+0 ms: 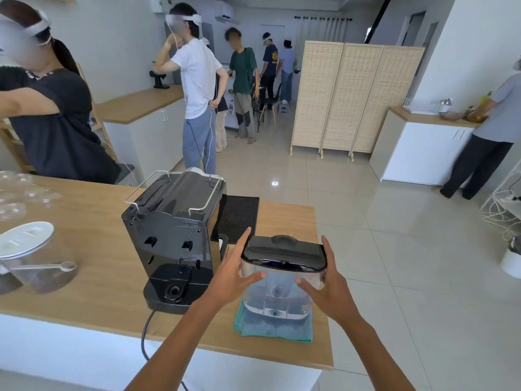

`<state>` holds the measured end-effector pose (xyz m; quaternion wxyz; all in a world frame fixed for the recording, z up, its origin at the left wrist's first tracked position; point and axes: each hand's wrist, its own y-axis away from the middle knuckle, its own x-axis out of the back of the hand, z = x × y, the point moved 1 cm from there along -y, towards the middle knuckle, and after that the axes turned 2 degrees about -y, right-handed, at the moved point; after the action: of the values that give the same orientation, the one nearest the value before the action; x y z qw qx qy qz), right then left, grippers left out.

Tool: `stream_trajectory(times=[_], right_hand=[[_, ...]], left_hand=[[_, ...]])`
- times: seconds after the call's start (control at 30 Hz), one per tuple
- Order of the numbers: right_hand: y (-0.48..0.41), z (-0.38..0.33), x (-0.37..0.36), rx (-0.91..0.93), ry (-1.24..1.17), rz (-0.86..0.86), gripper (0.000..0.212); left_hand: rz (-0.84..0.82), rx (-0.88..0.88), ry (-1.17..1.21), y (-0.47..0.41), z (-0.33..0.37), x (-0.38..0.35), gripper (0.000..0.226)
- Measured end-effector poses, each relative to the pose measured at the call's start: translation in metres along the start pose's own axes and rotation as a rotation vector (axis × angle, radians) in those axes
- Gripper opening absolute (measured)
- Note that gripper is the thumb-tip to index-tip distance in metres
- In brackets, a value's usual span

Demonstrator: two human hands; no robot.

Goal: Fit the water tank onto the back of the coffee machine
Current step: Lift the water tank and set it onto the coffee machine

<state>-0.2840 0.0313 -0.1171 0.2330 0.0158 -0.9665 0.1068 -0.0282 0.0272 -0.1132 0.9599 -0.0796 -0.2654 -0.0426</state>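
Observation:
A clear water tank (277, 294) with a black lid (284, 253) stands on a folded teal cloth (275, 328) near the counter's front right. My left hand (235, 275) clasps its left side and my right hand (324, 283) its right side, thumbs across the near face. The black coffee machine (172, 238) stands just left of the tank, its back towards me, showing two mounting slots and a round inlet socket (173, 290) on its rear base. Tank and machine are apart.
A black drip mat (239, 215) lies behind the tank. At the left stand a jar of ground coffee with a white lid (24, 238) and a scoop (60, 266), and clear cups (17, 193). The machine's power cord (145, 331) hangs over the counter's front edge. Several people stand around.

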Motion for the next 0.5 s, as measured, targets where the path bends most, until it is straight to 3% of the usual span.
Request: stream_trajectory(times=[0.13, 0.5], right_hand=[[-0.004, 0.008, 0.006, 0.018, 0.038, -0.031, 0.118], [-0.005, -0.011, -0.003, 0.055, 0.102, 0.026, 0.115]], left_hand=[[-0.015, 0.037, -0.024, -0.001, -0.002, 0.000, 0.120], [0.118, 0.063, 0.030, 0.012, 0.019, 0.006, 0.116]])
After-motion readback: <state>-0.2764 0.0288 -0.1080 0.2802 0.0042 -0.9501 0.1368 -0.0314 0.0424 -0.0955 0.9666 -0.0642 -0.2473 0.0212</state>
